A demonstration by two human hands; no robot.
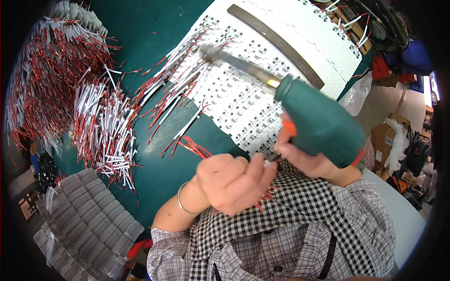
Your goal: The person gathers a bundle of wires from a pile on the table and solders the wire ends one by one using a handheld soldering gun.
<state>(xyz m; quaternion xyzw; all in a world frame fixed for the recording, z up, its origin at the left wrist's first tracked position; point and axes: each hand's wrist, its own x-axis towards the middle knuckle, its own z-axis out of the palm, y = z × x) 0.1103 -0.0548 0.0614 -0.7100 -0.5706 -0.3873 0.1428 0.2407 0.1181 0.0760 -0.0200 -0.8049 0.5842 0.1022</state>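
Snugly, right fingers (283, 138) round green tool (323, 122)

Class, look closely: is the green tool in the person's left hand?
No, the right hand grips the green tool, while the left hand holds red wires.

Left hand (229, 182), back upward, fingers (258, 172) in a curl, just beside the right hand (303, 160)

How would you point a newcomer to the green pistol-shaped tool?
Find the white sheets spread over the green table. At their lower right, the right hand grips the green pistol-shaped tool, its metal barrel pointing up and left across them. Unlike the dark curved strip lying on the sheets, it has a bulky body and an orange trigger.
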